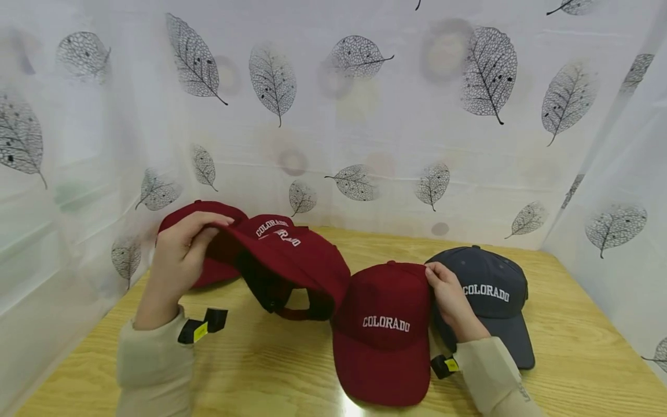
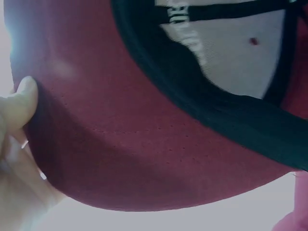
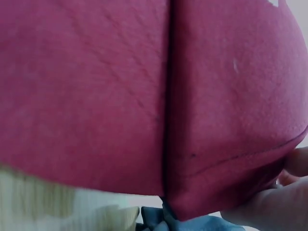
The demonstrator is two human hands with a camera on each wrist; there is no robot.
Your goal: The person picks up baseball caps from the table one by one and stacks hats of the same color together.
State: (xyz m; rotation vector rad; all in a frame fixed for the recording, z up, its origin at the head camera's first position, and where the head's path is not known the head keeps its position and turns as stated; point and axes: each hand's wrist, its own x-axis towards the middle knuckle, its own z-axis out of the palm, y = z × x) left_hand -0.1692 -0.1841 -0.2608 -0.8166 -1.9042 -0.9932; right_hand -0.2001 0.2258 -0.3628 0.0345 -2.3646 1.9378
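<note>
My left hand pinches the brim of a dark red baseball cap, tilted with its underside towards me. In the left wrist view the thumb lies on the edge of that brim, and a dark sweatband shows inside. My right hand pinches the right side of the crown of another red cap. This one faces forward with white COLORADO lettering and meets the tilted cap at its left. In the right wrist view, fingers grip the crown's fabric.
A navy COLORADO cap sits on the wooden table, partly behind my right hand. More red lies behind the tilted cap, including a red cap at the far left. A leaf-printed white curtain encloses the table's back and sides.
</note>
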